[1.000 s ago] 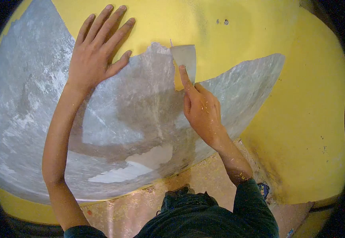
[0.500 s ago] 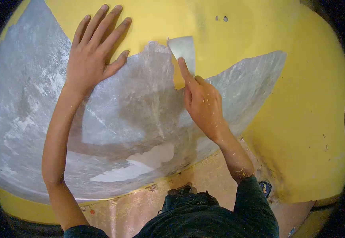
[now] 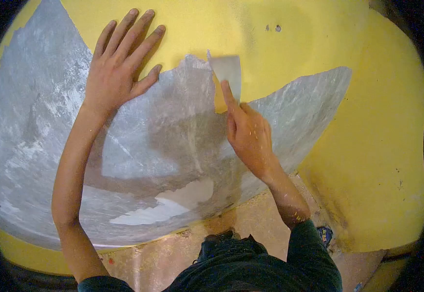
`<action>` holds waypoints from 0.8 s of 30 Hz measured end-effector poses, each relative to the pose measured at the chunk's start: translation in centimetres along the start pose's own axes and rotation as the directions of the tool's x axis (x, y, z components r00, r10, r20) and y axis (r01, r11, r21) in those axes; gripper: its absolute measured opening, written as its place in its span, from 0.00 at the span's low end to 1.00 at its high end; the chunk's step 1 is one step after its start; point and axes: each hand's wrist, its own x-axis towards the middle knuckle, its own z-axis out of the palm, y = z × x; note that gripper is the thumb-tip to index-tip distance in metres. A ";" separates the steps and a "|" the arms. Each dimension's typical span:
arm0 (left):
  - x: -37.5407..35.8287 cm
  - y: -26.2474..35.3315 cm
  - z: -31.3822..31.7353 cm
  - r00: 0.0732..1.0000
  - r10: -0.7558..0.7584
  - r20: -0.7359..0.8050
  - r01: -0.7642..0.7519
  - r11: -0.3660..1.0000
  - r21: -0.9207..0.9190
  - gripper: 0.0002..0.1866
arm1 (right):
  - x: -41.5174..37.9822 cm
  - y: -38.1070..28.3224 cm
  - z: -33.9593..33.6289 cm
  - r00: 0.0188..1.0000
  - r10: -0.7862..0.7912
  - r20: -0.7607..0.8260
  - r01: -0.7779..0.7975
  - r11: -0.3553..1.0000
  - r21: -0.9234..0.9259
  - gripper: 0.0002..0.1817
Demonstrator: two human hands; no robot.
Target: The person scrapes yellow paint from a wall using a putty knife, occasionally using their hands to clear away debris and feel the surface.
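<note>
A scraper with a flat, wide metal blade (image 3: 225, 65) is in my right hand (image 3: 251, 138). My index finger lies stretched along the blade, and the palm hides the handle. The blade lies on yellow coating (image 3: 290, 48) at the edge of a bare grey patch (image 3: 168, 131), beside a narrow yellow strip (image 3: 219, 100) that juts into the grey. To the left, my left hand (image 3: 117, 65) rests flat, fingers spread, across the border between grey and yellow. It holds nothing. Small yellow flakes stick to my right hand and forearm.
The large surface curves down toward me. A pale white patch (image 3: 158, 209) shows low on the grey. Below is a reddish-brown floor (image 3: 255, 214) with scattered flakes. A dark blue object (image 3: 324, 235) lies at the lower right. Two small chips (image 3: 277, 28) mark the upper yellow.
The scraper and my right hand have come slightly back toward me along the grey edge. The whole view has shifted a little. My left hand stays in place on the surface.
</note>
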 end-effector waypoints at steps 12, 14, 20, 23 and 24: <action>0.0 0.0 0.0 1.000 -0.005 0.006 0.005 1.000 0.012 0.34 | 0.5 -0.7 -1.8 0.999 -0.014 0.043 0.016 0.999 -0.049 0.42; 0.0 0.1 -0.1 1.000 -0.007 0.008 0.007 1.000 0.002 0.34 | -0.2 -0.6 -1.6 0.999 -0.010 0.042 0.013 0.998 -0.064 0.42; 0.2 0.0 0.0 1.000 -0.001 -0.013 0.001 1.000 0.024 0.33 | 0.4 -0.6 -0.4 1.000 -0.021 0.021 0.021 1.000 -0.012 0.43; -0.1 0.1 -0.2 1.000 -0.010 0.007 0.010 1.000 0.010 0.34 | -0.8 -0.4 -0.3 0.995 0.020 0.097 -0.015 0.999 -0.048 0.43; 0.0 0.2 -0.2 1.000 -0.012 0.008 0.012 1.000 0.001 0.35 | -0.7 -0.4 -0.3 0.998 0.009 0.065 -0.008 1.000 -0.025 0.43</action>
